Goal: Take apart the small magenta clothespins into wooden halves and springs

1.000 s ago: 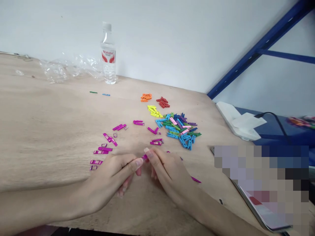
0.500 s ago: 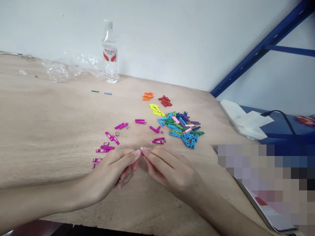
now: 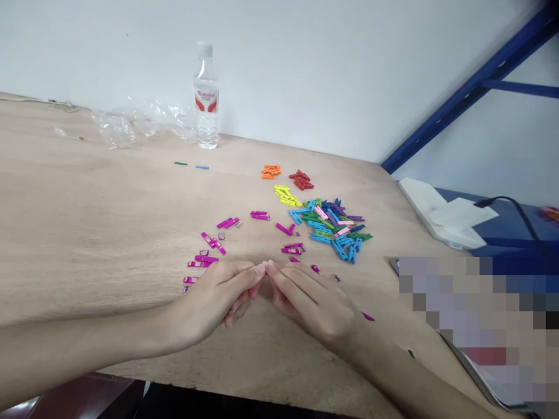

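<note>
"Entry one: my fingers?"

"My left hand (image 3: 213, 302) and right hand (image 3: 312, 305) face each other at lower centre, left fingertips (image 3: 258, 270) and right fingertips (image 3: 269, 266) meeting or nearly so. I cannot tell whether they hold anything."

"Nearby?"

"Magenta peg halves (image 3: 292, 250) lie scattered just above both hands on a wooden table (image 3: 87, 203); mixed coloured mini pegs (image 3: 332, 230) sit heaped right of centre."

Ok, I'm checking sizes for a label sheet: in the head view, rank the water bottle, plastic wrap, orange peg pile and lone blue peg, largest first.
Water bottle and plastic wrap: too close to rank; the wrap spreads wider, the bottle stands taller.
Orange peg pile.
Lone blue peg.
</note>
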The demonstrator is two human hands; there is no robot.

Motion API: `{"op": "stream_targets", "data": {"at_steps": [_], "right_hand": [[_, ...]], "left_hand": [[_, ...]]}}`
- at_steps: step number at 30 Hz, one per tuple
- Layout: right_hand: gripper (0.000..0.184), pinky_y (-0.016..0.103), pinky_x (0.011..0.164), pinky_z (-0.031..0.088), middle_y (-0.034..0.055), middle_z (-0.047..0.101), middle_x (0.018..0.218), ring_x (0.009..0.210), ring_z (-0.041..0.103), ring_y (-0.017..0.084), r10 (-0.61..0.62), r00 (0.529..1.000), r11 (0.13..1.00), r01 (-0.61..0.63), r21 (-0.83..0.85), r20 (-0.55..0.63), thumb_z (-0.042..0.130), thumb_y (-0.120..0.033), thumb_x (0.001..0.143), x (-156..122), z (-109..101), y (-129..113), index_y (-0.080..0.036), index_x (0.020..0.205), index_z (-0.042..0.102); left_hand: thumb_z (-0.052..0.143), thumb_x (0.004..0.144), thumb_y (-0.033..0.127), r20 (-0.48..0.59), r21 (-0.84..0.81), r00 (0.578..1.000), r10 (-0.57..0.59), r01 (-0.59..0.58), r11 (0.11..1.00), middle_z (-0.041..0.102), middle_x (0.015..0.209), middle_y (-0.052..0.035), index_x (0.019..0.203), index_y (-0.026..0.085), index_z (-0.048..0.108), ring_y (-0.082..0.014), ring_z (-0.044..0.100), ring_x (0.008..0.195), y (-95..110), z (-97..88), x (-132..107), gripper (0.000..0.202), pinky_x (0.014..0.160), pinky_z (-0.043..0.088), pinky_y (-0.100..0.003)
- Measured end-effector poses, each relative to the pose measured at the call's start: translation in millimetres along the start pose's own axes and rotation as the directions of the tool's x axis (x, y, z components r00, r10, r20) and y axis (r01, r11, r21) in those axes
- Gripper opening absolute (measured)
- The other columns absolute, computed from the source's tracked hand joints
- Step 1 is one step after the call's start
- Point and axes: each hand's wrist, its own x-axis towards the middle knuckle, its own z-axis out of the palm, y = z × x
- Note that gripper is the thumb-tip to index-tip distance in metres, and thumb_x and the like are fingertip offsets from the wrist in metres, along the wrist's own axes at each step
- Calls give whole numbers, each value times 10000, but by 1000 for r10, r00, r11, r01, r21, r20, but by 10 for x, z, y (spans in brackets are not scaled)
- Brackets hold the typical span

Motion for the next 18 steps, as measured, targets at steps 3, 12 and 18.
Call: {"op": "stream_targets", "data": {"at_steps": [3, 12, 18], "right_hand": [[144, 283, 636, 565, 64, 694, 774, 700, 652, 159, 48, 998, 999, -47, 25, -34, 592, -40, 798, 36, -4, -9, -83, 934, 611], [137, 241, 589, 512, 1, 622, 650, 616, 586, 112, 107, 989, 986, -118, 118, 99, 524, -65, 845, 64, -72, 12, -151, 775, 604], [106, 268, 622, 529, 35, 636, 705, 661, 599, 136, 64, 996, 994, -70, 81, 67, 541, -43, 829, 17, -27, 23, -101, 865, 622]], "left_hand": [[367, 932, 440, 11, -10, 1000, -15, 15, 1000, 404, 471, 55, 635, 174, 454, -87, 396, 432, -12, -9, 8, 408, 442, 321, -207], [390, 916, 473, 17, 9, 998, -60, 60, 998, 421, 482, 56, 662, 172, 483, -92, 433, 449, -12, -12, 10, 404, 454, 350, -207], [385, 920, 466, 12, 34, 998, -57, 56, 998, 414, 472, 55, 647, 172, 467, -92, 432, 438, -6, 0, 23, 409, 444, 349, -207]]}}
